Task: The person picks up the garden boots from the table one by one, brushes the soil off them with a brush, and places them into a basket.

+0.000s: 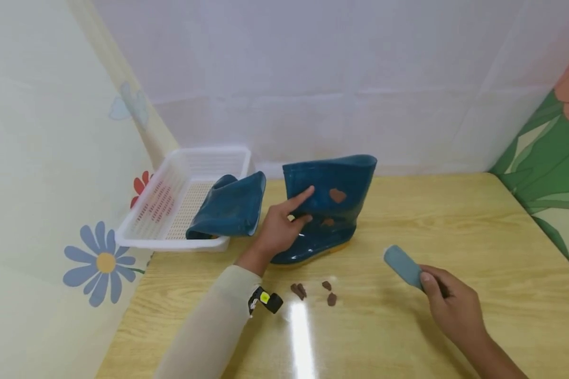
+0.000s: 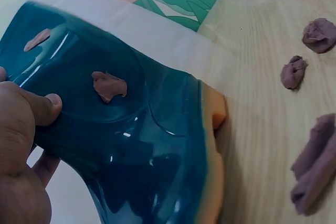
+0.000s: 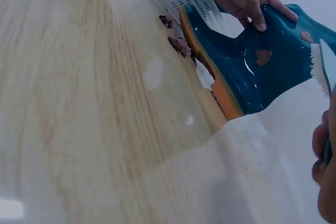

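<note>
A dark teal rubber boot with an orange sole stands upright on the table. My left hand grips its shaft near the ankle, thumb on the near side and a finger behind, as the left wrist view shows. Two brown mud-like patches stick to the shaft, an upper patch and a lower patch. In my right hand is a small blue-grey brush, held by its handle, out to the right of the boot and apart from it. White bristles show in the right wrist view.
Several brown lumps lie on the wooden table in front of the boot. At the left is a white plastic basket with a second teal boot lying in it. A white-covered wall stands behind the table.
</note>
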The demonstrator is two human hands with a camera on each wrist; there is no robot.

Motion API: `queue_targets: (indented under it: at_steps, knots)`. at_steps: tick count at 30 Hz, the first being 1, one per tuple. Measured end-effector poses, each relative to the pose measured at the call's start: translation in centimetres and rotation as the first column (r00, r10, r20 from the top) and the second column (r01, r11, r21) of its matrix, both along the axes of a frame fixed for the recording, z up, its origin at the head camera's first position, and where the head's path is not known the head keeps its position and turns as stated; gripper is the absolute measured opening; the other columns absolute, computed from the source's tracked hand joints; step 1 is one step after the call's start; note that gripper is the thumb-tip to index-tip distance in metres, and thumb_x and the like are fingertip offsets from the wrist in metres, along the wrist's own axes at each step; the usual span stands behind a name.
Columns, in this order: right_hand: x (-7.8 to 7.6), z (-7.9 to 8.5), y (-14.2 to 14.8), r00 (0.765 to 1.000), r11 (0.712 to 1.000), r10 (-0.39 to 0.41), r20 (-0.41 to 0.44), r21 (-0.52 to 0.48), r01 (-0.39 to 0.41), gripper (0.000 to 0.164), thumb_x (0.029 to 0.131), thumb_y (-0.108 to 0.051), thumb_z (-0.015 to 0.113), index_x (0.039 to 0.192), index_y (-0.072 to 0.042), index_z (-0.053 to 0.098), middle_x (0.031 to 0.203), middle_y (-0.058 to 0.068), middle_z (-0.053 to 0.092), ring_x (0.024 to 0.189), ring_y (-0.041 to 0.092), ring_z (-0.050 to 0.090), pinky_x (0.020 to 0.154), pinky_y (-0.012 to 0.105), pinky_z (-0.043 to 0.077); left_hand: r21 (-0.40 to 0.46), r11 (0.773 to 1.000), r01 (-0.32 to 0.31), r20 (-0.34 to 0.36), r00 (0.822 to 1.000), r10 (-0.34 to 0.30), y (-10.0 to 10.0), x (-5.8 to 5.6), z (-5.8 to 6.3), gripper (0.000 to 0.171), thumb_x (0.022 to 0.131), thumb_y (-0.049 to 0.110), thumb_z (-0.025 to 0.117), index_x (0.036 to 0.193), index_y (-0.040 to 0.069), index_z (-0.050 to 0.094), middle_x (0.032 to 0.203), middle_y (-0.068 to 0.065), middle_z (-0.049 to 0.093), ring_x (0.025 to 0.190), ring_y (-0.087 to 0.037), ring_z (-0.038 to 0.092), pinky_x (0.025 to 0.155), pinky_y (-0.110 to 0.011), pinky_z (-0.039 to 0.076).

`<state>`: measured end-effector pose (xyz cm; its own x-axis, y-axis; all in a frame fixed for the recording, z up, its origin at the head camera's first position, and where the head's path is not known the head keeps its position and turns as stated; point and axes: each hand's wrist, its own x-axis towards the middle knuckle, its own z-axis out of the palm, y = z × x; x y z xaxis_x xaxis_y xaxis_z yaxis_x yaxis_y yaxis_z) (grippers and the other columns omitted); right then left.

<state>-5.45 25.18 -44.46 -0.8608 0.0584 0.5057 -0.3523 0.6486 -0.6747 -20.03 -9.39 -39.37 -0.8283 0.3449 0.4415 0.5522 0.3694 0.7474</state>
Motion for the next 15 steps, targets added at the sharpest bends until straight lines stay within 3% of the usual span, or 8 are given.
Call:
queue_targets:
  at_steps: [3, 5, 7, 9, 11, 13, 15]
  knots:
    - [-0.3, 0.8, -0.5, 0.977, 0.998, 0.036, 0.209, 0.052, -0.048, 0.027, 0.105, -0.016, 0.06, 0.12, 0.004, 0.07, 0.101, 0.016, 0.074, 0.089, 0.016, 0.069, 0.072, 0.023, 0.053, 0.013, 1.0, -0.005, 0.019, 1.0, 0.005, -0.1, 0.2, -0.1, 0.071, 0.095, 0.004, 0.072, 0.156, 0.03, 0.046, 0.153, -0.006, 0.047, 0.13, -0.019, 0.056, 0.046, -0.03, 0.038]
    - [-0.6, 1.3, -1.0, 0.946, 0.992, 0.064, 0.319, 0.087, -0.096, 0.038, 0.106, -0.027, 0.058, 0.124, 0.005, 0.067, 0.101, 0.015, 0.073, 0.087, 0.025, 0.068, 0.071, 0.034, 0.054, 0.005, 1.0, -0.017, 0.024, 1.0, 0.017, -0.1, 0.4, -0.2, 0.072, 0.096, 0.006, 0.072, 0.156, 0.033, 0.043, 0.155, -0.003, 0.044, 0.137, -0.019, 0.049, 0.052, -0.029, 0.044]
    - [-1.0, 1.7, -1.5, 0.92, 0.984, 0.081, 0.384, 0.118, -0.136, 0.043, 0.105, -0.034, 0.059, 0.122, 0.005, 0.067, 0.092, 0.008, 0.071, 0.078, 0.023, 0.065, 0.066, 0.037, 0.053, -0.003, 1.0, -0.023, 0.032, 0.999, 0.023, 0.0, 0.4, -0.2, 0.073, 0.097, 0.008, 0.071, 0.157, 0.036, 0.041, 0.157, -0.001, 0.042, 0.137, -0.019, 0.049, 0.056, -0.03, 0.047]
    - [-1.5, 1.8, -2.1, 0.913, 0.976, 0.087, 0.399, 0.148, -0.158, 0.044, 0.104, -0.039, 0.062, 0.118, 0.002, 0.068, 0.083, 0.001, 0.066, 0.07, 0.018, 0.061, 0.061, 0.035, 0.05, -0.012, 0.999, -0.034, 0.03, 0.999, 0.034, 0.1, 0.4, -0.1, 0.073, 0.097, 0.008, 0.071, 0.157, 0.038, 0.04, 0.157, 0.0, 0.042, 0.115, -0.015, 0.065, 0.054, -0.03, 0.047]
    - [-2.0, 1.8, -2.7, 0.921, 0.966, 0.089, 0.379, 0.191, -0.172, 0.038, 0.103, -0.039, 0.063, 0.108, -0.002, 0.07, 0.072, -0.004, 0.056, 0.06, 0.012, 0.05, 0.054, 0.029, 0.041, -0.023, 0.999, -0.039, 0.026, 0.999, 0.04, 0.3, 0.5, -0.1, 0.073, 0.098, 0.008, 0.07, 0.157, 0.039, 0.04, 0.157, 0.0, 0.042, 0.076, -0.01, 0.068, 0.052, -0.029, 0.046]
    - [-2.5, 1.8, -3.3, 0.931, 0.955, 0.097, 0.351, 0.229, -0.185, 0.033, 0.103, -0.039, 0.062, 0.1, -0.006, 0.067, 0.067, -0.006, 0.049, 0.055, 0.01, 0.044, 0.05, 0.027, 0.037, -0.029, 0.999, -0.044, 0.02, 0.999, 0.044, 0.4, 0.5, -0.1, 0.073, 0.098, 0.008, 0.07, 0.157, 0.039, 0.04, 0.157, -0.001, 0.043, 0.045, -0.008, 0.044, 0.044, -0.03, 0.037]
    - [-3.0, 1.9, -3.8, 0.937, 0.947, 0.113, 0.33, 0.251, -0.202, 0.03, 0.104, -0.037, 0.061, 0.096, -0.008, 0.062, 0.064, -0.006, 0.045, 0.052, 0.009, 0.04, 0.048, 0.027, 0.035, -0.038, 0.998, -0.051, 0.016, 0.999, 0.051, 0.5, 0.6, -0.1, 0.072, 0.099, 0.009, 0.069, 0.157, 0.039, 0.039, 0.157, 0.0, 0.044, 0.037, -0.01, 0.024, 0.043, -0.029, 0.033]
